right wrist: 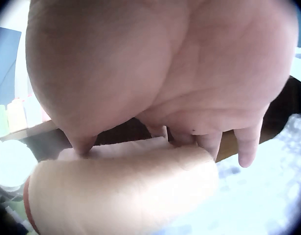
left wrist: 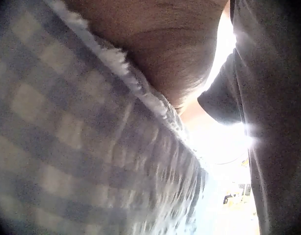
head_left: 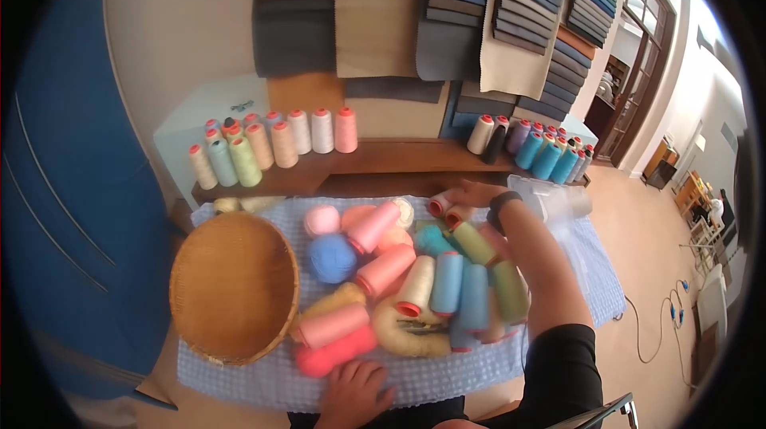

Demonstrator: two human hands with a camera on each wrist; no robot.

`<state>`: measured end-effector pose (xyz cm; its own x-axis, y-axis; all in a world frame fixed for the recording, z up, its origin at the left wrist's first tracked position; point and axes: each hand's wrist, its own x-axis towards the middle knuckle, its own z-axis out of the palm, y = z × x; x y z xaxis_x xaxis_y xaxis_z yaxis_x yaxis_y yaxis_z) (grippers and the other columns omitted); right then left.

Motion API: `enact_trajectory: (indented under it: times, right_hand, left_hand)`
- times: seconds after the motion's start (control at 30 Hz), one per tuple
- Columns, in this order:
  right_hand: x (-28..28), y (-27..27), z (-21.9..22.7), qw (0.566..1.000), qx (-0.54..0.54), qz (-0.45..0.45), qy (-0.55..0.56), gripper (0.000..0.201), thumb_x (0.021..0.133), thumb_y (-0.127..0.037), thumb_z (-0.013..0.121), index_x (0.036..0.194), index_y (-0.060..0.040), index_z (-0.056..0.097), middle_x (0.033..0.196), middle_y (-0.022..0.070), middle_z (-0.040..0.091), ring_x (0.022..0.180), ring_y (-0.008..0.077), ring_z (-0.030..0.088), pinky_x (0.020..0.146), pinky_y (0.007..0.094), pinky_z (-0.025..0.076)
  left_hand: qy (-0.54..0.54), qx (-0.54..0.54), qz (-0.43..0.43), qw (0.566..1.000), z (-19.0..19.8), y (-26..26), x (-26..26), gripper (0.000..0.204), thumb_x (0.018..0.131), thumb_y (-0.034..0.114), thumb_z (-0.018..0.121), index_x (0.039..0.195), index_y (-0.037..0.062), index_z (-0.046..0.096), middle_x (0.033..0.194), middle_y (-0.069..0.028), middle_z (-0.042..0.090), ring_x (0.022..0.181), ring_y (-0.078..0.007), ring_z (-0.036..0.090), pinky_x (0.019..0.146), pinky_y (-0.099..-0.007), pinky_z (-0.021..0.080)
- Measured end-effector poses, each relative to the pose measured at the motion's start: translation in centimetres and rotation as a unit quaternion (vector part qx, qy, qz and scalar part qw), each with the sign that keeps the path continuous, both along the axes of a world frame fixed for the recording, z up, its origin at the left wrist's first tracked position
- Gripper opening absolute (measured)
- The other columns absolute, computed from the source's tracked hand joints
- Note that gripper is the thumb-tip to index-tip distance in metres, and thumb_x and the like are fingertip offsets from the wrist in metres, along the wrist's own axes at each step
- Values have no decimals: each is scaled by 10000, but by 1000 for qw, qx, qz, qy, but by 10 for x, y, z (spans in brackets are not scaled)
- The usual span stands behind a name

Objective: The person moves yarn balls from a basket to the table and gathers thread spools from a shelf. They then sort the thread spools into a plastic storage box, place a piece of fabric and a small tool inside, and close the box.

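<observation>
At the back of the table, my right hand (head_left: 479, 193) reaches over the pile, fingers pointing down. In the right wrist view its thumb and fingers pinch a pale pink thread cone (right wrist: 114, 150), partly hidden behind a peach thread cone (right wrist: 126, 188). My left hand (head_left: 351, 391) rests at the front edge of the checked cloth (head_left: 239, 385), fingers spread loosely beside a hot-pink yarn skein (head_left: 335, 353). The pile holds pink, green, blue and cream thread cones, a blue yarn ball (head_left: 332, 258) and a cream skein (head_left: 411, 340).
A round wicker basket (head_left: 231, 289) stands at the left of the cloth. Along the back, a brown shelf (head_left: 383, 159) carries upright thread cones at both ends. Clear plastic (head_left: 550, 199) lies right of my forearm. Fabric swatches (head_left: 375, 30) hang on the wall.
</observation>
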<state>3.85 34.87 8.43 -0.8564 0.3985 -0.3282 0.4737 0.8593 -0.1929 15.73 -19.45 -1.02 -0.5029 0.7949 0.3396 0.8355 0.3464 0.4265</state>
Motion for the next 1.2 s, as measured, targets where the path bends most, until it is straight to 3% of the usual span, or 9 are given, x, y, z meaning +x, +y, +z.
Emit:
enact_trajectory:
  times: [0.13,0.23,0.33,0.5,0.57,0.7,0.8,1.0,1.2]
  right_hand:
    - [-11,35,-33,999,10,33,-3,1082,947,-794,518,1621,43,399,1571,315,523,1507,418,480,1274,434,345]
    - [-2,15,-16,999,39,31,-1,1056,961,-753,557,1640,32,365,1539,321,551,1473,418,520,1247,435,385]
    - [4,11,-2,996,34,76,14,1000,957,-729,604,1605,16,446,1506,289,599,1431,411,563,1211,430,428]
    - [21,-46,73,957,153,246,-22,525,1037,-507,596,1336,-92,714,1311,172,733,1192,390,692,1023,453,552]
    - [8,-45,83,874,233,423,61,303,1050,-330,581,1130,-109,772,1100,143,776,994,391,727,867,479,589]
    - [-37,-68,102,887,304,321,133,238,1001,-268,618,1062,-99,773,932,178,771,897,410,740,807,492,593]
    - [-75,-104,108,898,239,261,261,272,991,-285,626,1087,-74,769,1012,187,774,997,405,739,881,486,590]
    - [-147,-166,107,926,223,142,270,462,976,-311,660,1375,-77,641,1393,197,656,1270,399,649,1057,516,541]
    - [-207,-180,99,924,223,89,299,680,945,-313,719,1532,-53,495,1483,249,562,1266,482,618,1081,516,523]
  left_hand:
    - [6,9,4,1000,1,-1,2,440,894,338,763,1253,93,694,1335,-77,629,1292,-312,557,1104,-513,419]
    - [5,1,2,1000,0,-2,2,441,915,349,736,1268,90,685,1350,-92,629,1320,-310,543,1109,-510,419]
    - [49,48,-18,997,-1,3,-8,348,882,386,768,1112,131,707,1148,-20,679,1113,-240,631,971,-444,483]
    - [39,56,-21,997,-1,2,-8,354,886,382,769,1123,126,704,1162,-16,676,1120,-232,631,971,-427,484]
    - [33,54,-24,998,0,0,-9,358,895,387,759,1130,122,702,1166,-18,674,1125,-233,630,972,-427,484]
    - [37,48,-36,998,10,-4,-12,374,920,404,728,1146,107,696,1179,-33,667,1142,-235,624,974,-431,488]
    - [41,54,-45,997,9,-7,-14,383,934,412,710,1154,99,692,1191,-46,662,1157,-236,616,971,-436,496]
    - [37,57,-54,996,5,-10,-16,390,938,415,707,1168,100,693,1201,-51,660,1190,-242,605,971,-439,505]
    - [-36,2,-56,998,3,-11,-7,427,955,353,676,1287,85,663,1383,-117,619,1376,-304,505,1117,-488,423]
